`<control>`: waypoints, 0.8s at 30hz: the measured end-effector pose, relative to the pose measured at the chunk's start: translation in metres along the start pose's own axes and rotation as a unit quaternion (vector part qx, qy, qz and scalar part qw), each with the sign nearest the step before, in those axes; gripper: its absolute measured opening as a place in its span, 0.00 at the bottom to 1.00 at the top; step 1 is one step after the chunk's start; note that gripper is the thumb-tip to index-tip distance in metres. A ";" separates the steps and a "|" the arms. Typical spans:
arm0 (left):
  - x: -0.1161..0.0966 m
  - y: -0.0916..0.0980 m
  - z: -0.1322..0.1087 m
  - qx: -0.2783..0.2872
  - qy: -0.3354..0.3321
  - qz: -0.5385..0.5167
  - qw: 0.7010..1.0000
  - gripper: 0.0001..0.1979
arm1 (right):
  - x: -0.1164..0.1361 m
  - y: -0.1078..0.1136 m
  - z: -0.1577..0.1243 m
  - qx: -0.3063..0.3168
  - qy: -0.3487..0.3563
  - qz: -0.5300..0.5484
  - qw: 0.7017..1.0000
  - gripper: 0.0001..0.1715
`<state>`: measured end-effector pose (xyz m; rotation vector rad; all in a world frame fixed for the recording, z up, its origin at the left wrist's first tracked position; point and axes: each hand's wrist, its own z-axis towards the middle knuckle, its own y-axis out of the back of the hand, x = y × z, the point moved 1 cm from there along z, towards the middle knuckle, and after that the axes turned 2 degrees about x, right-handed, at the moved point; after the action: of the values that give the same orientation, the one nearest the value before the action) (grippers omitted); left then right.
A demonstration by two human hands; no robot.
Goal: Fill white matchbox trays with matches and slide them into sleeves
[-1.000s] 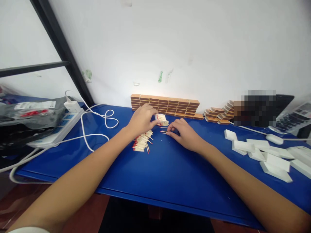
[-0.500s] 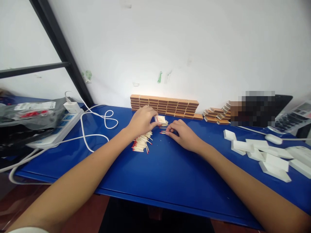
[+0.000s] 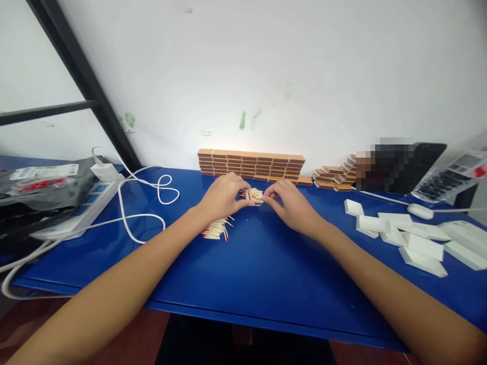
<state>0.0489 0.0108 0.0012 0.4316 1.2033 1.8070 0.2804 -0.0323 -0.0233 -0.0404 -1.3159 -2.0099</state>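
Note:
My left hand [image 3: 224,195] is closed around a small white matchbox tray [image 3: 246,194], its thumb along the near side. Wooden matches [image 3: 256,194] lie in the tray, red heads to the left, pale ends sticking out to the right. At those pale ends is my right hand [image 3: 289,205], thumb and forefinger pinched on a few matches; the exact number is hidden. Below my left wrist lies a loose pile of matches [image 3: 216,229], partly covered by the hand.
Stacked brown matchbox sleeves [image 3: 251,165] stand along the wall, with more sleeves [image 3: 331,177] piled to their right. Several white trays [image 3: 411,233] lie at the right. On the left are a power strip [image 3: 91,203], a white cable [image 3: 124,203] and a grey plastic bag [image 3: 72,175].
My right hand has lifted matches from the table and brought them to the right end of the tray. My left hand still holds the tray. The camera view has shifted slightly.

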 end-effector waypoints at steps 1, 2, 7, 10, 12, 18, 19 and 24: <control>-0.003 0.000 0.000 0.001 -0.007 -0.011 1.000 0.16 | 0.001 -0.001 0.000 0.003 0.001 0.001 1.000 0.06; -0.005 0.000 0.000 0.002 -0.015 -0.019 1.000 0.16 | 0.002 -0.002 -0.001 0.006 0.003 0.003 1.000 0.06; -0.011 -0.001 0.000 0.001 -0.031 -0.035 0.999 0.16 | 0.004 -0.001 -0.002 -0.005 0.020 0.002 1.000 0.07; -0.007 0.000 0.001 0.002 -0.021 -0.030 0.999 0.16 | 0.004 0.004 -0.001 -0.026 0.008 -0.005 1.000 0.09; -0.002 0.004 0.001 -0.008 -0.005 -0.009 1.000 0.16 | 0.002 0.006 0.000 -0.040 -0.005 -0.010 0.999 0.09; 0.018 0.018 0.002 -0.060 0.043 0.041 0.996 0.13 | -0.008 -0.008 0.002 0.020 0.016 -0.004 1.000 0.08; 0.020 0.019 0.002 -0.063 0.047 0.042 0.996 0.12 | -0.009 -0.011 0.002 0.036 0.020 -0.003 0.999 0.08; 0.018 0.016 0.002 -0.048 0.041 0.058 0.996 0.13 | -0.009 -0.019 0.004 0.056 0.018 0.001 0.998 0.07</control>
<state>0.0322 0.0248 0.0128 0.3818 1.1630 1.9892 0.2748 -0.0203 -0.0399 0.0466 -1.4022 -1.9220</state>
